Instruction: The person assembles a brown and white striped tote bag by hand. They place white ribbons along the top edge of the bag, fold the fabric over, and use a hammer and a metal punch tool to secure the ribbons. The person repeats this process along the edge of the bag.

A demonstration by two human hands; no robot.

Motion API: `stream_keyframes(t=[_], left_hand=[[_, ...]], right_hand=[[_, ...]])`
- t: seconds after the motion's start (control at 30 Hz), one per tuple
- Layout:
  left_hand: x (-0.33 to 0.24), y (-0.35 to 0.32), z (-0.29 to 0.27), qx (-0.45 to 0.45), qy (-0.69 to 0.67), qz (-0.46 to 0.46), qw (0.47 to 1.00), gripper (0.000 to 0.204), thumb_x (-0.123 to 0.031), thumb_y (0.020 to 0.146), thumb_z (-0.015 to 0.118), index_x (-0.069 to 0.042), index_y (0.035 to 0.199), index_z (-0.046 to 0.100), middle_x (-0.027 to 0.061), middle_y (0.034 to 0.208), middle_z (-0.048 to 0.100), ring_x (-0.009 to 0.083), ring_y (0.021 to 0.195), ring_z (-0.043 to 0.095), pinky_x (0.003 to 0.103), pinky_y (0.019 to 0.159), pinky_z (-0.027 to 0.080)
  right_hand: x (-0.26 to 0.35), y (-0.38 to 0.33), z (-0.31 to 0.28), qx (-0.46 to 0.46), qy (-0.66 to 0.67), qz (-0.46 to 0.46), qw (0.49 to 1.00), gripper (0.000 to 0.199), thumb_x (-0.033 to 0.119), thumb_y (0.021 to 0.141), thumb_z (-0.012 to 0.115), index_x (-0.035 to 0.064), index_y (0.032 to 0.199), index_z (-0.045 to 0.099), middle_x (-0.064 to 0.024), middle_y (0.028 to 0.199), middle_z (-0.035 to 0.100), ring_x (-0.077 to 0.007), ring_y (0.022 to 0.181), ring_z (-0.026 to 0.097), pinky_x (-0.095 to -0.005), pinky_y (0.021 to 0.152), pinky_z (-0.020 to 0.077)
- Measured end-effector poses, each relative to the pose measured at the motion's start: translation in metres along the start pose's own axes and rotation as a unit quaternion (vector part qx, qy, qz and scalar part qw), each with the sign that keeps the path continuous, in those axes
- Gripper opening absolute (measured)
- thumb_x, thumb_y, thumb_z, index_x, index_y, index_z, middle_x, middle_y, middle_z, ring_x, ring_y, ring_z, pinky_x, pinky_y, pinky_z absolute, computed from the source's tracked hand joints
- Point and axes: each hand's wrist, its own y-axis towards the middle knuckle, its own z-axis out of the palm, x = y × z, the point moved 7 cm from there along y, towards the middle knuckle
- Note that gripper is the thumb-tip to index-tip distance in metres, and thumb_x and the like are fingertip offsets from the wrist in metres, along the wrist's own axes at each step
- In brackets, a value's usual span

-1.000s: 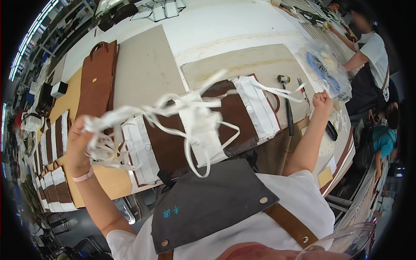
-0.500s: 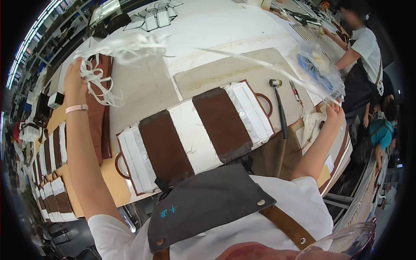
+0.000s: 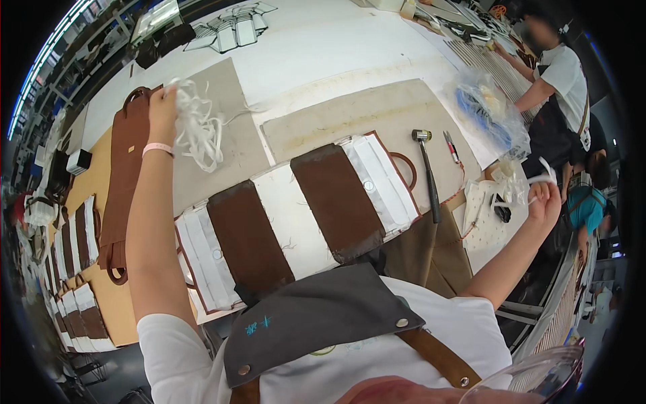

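Left hand (image 3: 162, 111) clutching tangled white strips (image 3: 200, 131), right hand (image 3: 544, 207) pinching a white scrap (image 3: 544, 178) — brown-and-white bag (image 3: 289, 215) between both hands

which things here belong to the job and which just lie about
Likely the job:
left hand with tangled white strips
right hand with white strip
brown and white bag piece

Likely lying about:
hammer
red-handled tool
clear plastic bag

I see left hand (image 3: 163, 114) gripping tangled white strips (image 3: 200, 128) over the worktop (image 3: 316, 44); right hand (image 3: 545, 205), out right, pinches a white strip (image 3: 542, 178). Two-handled brown-and-white bag piece (image 3: 330, 205) lies flat between the forearms, hammer (image 3: 430, 176) just beside its right end.
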Motion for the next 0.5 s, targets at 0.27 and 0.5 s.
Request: stream_keyframes(t=[0.27,0.5], left_hand=[[-0.151,-0.151,0.127,0.164,0.261,0.338,0.889,0.048,-0.03,0.095,0.064,-0.004,0.135,0.057,0.0185,0.14,0.054,0.0312,0.124,0.054,0.04,0.105,0.041],[-0.19,-0.313,0.149,0.47,-0.253,0.022,0.845,0.041,-0.019,0.096,0.065,-0.002,0.132,0.057,-0.0031,0.09,0.06,0.0048,0.081,0.054,0.022,0.076,0.045]], right_hand=[[-0.211,-0.06,0.275,0.228,-0.206,0.097,0.947,0.03,0.006,0.095,0.051,-0.0067,0.122,0.054,-0.0198,0.097,0.07,-0.0104,0.048,0.05,-0.0217,0.048,0.0402],[-0.328,-0.125,0.341,0.297,-0.207,0.236,0.902,0.034,0.007,0.094,0.057,-0.0031,0.126,0.055,-0.0184,0.106,0.069,-0.0072,0.055,0.054,-0.0175,0.051,0.0399]])
